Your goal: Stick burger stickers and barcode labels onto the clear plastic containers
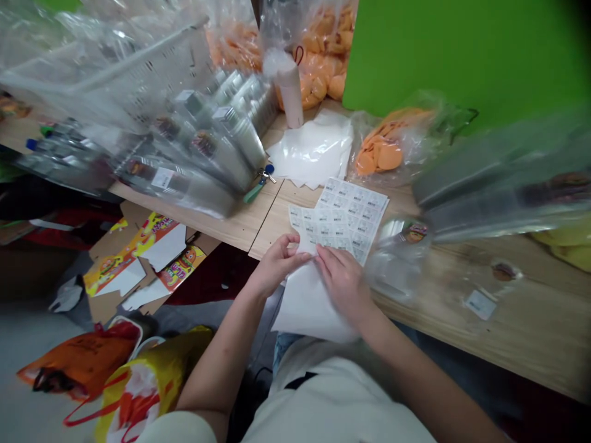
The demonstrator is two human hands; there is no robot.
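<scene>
My left hand (278, 263) pinches the left side of a label sheet (323, 223), thumb on top. My right hand (344, 282) is closed at the same sheet, its fingertips close to the left thumb. The sheet's upper part carries rows of printed barcode stickers; its lower part is plain white and bends down over the table's front edge. Whether a single sticker is between my fingertips I cannot make out. Beneath it, to the upper right, lies a second label sheet (375, 202). A clear plastic bag (399, 264) with a burger sticker lies just right of my right hand.
White plastic bags (316, 144) and a bag of orange pieces (383, 151) lie behind the sheets. Keys (266, 175) and stacked clear packages (217, 144) are at left, near a white basket (133, 80). Clear film sleeves (503, 191) occupy the right. Flattened printed boxes (138, 261) sit below the table.
</scene>
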